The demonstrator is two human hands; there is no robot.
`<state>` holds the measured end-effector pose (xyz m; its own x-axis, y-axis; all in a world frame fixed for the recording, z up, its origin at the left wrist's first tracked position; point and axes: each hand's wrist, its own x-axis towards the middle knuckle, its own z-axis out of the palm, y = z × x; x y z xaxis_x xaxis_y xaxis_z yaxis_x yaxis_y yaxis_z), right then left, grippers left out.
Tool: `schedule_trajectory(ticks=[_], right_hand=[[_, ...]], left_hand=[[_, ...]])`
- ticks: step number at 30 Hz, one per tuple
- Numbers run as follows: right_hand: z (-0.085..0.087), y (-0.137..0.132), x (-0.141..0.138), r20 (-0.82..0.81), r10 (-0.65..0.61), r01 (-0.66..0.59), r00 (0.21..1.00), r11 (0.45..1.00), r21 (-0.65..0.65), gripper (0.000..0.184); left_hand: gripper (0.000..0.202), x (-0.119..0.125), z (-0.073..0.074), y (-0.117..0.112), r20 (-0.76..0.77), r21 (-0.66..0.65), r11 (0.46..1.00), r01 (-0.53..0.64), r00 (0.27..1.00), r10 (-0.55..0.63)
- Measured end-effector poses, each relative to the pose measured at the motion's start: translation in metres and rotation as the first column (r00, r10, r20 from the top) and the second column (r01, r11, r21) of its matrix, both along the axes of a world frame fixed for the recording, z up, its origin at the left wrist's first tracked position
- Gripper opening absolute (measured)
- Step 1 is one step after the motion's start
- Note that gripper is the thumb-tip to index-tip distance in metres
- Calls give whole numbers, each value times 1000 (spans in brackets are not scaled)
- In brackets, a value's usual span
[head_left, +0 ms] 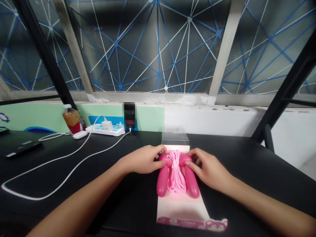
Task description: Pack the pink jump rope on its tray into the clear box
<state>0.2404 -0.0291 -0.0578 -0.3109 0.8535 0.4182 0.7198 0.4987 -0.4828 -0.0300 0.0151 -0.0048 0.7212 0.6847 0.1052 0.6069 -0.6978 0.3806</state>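
Observation:
A pink jump rope lies on a pale card insert (181,207) with a printed cartoon edge at the front. Its cord (176,181) is bundled between two handles, the left handle (162,182) and the right handle (192,184). My left hand (145,159) grips the top of the left handle between thumb and fingers. Around the top of the right handle, the thumb and fingers of my right hand (209,166) are closed. A clear plastic box end (175,138) stands behind the card.
On the black table (118,207) a white cable (74,171) loops at left. Behind it are a power strip (111,131) with a charger (107,125), a phone (129,115), a drink bottle (72,120) and a white mouse-like object (80,135). A dark flat device (23,149) lies far left.

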Motion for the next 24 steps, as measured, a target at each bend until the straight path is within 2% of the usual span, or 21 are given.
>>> schedule_trajectory(ticks=[8, 13, 17, 21, 24], right_hand=[[3, -2, 7, 210, -34, 13, 977, 995, 98, 20], [13, -28, -7, 442, -33, -105, 896, 953, 284, 31], [13, -47, -29, 575, 73, -324, 815, 880, 347, 43], [8, -51, -39, 655, 24, -337, 755, 872, 356, 45], [5, -49, -37, 677, 11, -343, 736, 868, 359, 45]], left_hand=[[27, 12, -1, -2, 15, 38, 999, -30, 999, 30], [28, 13, -1, -3, 12, 68, 997, -43, 999, 42], [29, 16, -8, -1, 49, 52, 996, -71, 996, 69], [29, 22, -16, 0, 101, 18, 994, -110, 989, 108], [32, 24, -15, -1, 104, 37, 994, -101, 990, 97]])
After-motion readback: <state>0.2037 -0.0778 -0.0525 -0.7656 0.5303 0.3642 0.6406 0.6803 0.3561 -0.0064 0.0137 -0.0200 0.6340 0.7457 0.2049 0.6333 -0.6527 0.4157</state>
